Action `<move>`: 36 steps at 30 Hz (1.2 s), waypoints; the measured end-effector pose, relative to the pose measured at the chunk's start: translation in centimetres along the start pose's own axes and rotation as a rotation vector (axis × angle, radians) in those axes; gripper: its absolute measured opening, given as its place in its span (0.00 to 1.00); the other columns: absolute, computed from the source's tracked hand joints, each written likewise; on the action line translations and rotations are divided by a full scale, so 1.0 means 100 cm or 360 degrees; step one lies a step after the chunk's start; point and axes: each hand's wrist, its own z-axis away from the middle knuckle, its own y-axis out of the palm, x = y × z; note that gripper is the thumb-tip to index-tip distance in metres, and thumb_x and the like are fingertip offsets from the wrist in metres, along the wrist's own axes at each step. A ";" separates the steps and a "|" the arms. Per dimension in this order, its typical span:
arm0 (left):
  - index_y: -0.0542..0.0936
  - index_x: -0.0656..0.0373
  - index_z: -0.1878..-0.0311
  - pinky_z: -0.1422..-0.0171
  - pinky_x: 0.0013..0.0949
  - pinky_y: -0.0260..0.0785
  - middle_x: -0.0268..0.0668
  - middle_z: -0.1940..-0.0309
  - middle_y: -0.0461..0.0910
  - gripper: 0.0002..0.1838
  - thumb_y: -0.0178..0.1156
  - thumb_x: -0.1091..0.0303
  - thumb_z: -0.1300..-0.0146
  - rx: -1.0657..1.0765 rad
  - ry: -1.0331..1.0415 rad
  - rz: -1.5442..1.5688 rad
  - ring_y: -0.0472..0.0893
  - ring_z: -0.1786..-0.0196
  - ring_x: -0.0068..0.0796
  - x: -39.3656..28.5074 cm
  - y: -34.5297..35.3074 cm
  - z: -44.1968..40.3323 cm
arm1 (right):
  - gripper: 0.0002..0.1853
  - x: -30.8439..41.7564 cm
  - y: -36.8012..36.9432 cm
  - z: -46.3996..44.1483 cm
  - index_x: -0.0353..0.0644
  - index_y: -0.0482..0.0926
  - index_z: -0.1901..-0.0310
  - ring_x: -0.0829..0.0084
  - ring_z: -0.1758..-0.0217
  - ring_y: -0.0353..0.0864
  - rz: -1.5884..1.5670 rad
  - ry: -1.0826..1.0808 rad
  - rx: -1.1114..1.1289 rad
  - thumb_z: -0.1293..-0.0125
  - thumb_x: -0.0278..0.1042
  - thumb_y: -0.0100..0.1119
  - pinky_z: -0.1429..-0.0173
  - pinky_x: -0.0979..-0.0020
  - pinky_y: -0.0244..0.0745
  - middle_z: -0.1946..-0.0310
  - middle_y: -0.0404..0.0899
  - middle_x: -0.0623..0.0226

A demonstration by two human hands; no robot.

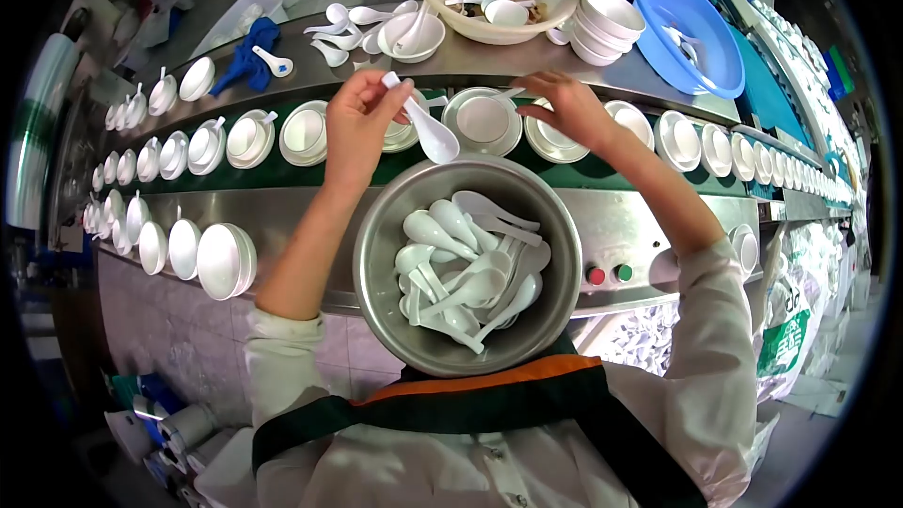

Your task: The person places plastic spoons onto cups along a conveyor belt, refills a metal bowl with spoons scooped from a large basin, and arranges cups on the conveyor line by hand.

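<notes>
My left hand (367, 122) pinches the handle end of a white spoon (435, 137), whose bowl hangs just above the rim of a steel basin (374, 306). Many white spoons (482, 287) lie heaped inside that basin, close to my body. Over the green conveyor belt, my right hand (569, 111) has its thumb and fingers around the handle end of another spoon (511, 93), which lies at a bowl on a saucer. Stacked white bowls and saucers (482, 120) stand in a row along the belt between and beside my hands.
Behind the belt, a steel shelf holds a cream basin (497, 28), stacked bowls (602, 28), a blue basin (691, 33), a blue cloth (248, 58) and a bowl of spoons (411, 38). Nearer, more bowls (226, 261) stand left. Red (595, 275) and green (624, 273) buttons are at front right.
</notes>
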 end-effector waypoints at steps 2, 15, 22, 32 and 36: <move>0.74 0.63 0.65 0.69 0.20 0.68 0.34 0.73 0.78 0.05 0.58 0.72 0.40 -0.0074 -0.0052 0.0115 0.76 0.72 0.16 0.012 0.007 0.005 | 0.12 0.048 -0.026 0.002 0.41 0.76 0.58 0.66 0.76 0.78 -0.0137 0.0065 0.0228 0.45 0.31 0.57 0.68 0.67 0.74 0.75 0.79 0.64; 0.74 0.63 0.67 0.70 0.20 0.66 0.31 0.75 0.76 0.07 0.61 0.71 0.43 0.0141 0.0402 -0.0303 0.74 0.73 0.16 0.039 0.084 -0.068 | 0.11 0.079 -0.092 0.042 0.41 0.77 0.62 0.69 0.65 0.77 0.0291 0.0179 0.0263 0.50 0.26 0.54 0.67 0.69 0.75 0.71 0.74 0.65; 0.75 0.63 0.69 0.71 0.26 0.65 0.35 0.81 0.74 0.09 0.63 0.70 0.48 0.0499 0.0427 -0.0844 0.71 0.78 0.20 0.080 0.108 -0.075 | 0.09 -0.052 -0.050 0.061 0.42 0.77 0.66 0.68 0.60 0.77 0.0846 0.0392 0.0296 0.51 0.26 0.53 0.65 0.68 0.75 0.68 0.74 0.68; 0.76 0.60 0.60 0.53 0.40 0.67 0.41 0.64 0.78 0.16 0.65 0.66 0.52 0.1117 0.0203 -0.1372 0.76 0.58 0.41 -0.010 0.083 -0.013 | 0.11 0.065 -0.079 0.045 0.42 0.75 0.59 0.66 0.70 0.79 0.0350 -0.0094 0.0771 0.45 0.32 0.53 0.64 0.67 0.74 0.69 0.78 0.65; 0.76 0.60 0.63 0.53 0.36 0.65 0.38 0.67 0.77 0.14 0.63 0.70 0.55 0.1982 0.0482 -0.1888 0.75 0.58 0.36 -0.009 0.078 0.047 | 0.08 0.105 -0.047 0.081 0.43 0.75 0.64 0.70 0.73 0.79 0.0490 -0.0456 0.1134 0.46 0.30 0.51 0.73 0.69 0.72 0.74 0.78 0.68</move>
